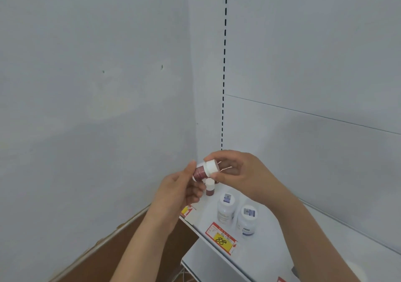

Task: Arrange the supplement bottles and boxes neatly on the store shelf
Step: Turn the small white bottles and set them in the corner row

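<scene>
Head cam: both hands grip one small red bottle, left hand on its body, right hand pinching its white cap, above the shelf.

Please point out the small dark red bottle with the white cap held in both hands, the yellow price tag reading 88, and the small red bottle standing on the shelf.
Held red bottle (pixel 200 171), head view, red label.
Yellow price tag (pixel 221 240), head view, handwritten number.
Standing red bottle (pixel 210 191), head view, red body.
</scene>
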The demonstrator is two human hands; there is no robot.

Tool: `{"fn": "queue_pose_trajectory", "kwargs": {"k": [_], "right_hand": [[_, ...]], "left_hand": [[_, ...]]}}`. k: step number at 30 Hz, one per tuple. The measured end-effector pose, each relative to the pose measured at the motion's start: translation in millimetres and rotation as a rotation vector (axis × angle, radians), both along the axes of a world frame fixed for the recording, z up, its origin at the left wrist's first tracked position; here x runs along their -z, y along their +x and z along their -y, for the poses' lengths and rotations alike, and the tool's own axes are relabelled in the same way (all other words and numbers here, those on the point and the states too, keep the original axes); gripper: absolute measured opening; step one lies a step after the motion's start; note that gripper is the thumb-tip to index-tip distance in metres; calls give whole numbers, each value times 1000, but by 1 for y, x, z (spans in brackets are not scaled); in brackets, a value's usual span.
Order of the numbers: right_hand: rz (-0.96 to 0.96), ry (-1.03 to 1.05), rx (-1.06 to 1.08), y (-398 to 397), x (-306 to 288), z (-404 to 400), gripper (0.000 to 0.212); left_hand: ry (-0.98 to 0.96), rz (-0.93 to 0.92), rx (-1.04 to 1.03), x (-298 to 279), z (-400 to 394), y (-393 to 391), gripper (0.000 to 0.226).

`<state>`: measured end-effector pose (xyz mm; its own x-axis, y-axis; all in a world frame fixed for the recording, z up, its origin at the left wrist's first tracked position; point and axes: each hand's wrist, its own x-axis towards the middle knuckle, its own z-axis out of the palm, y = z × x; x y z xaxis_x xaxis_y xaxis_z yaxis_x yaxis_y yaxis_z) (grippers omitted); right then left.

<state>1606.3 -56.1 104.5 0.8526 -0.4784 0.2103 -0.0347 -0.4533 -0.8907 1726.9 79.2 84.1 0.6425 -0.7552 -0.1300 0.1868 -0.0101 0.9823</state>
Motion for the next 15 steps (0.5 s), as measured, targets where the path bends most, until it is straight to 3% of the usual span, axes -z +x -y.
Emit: {"fn": "queue_pose_trajectory", "kwargs": {"k": [3,6,9,12,15], "right_hand": [[-21,-20,74,-6,-2,-2,15],[-10,8,123,-12,-3,-6,20],[6,-45,88,-20,-2,-8,11],[17,-65,44,-29,0,-12,23],[50,-76,51,-33,4,-17,30]], "left_hand": [[-50,284,18,-5,-8,-9,19],[-87,413,18,-7,-13,-17,27],[-126,323,12,-6,-13,-23,25],[-113,114,17,1,-12,-23,40],[-118,30,45,2,-15,-24,44]]}}
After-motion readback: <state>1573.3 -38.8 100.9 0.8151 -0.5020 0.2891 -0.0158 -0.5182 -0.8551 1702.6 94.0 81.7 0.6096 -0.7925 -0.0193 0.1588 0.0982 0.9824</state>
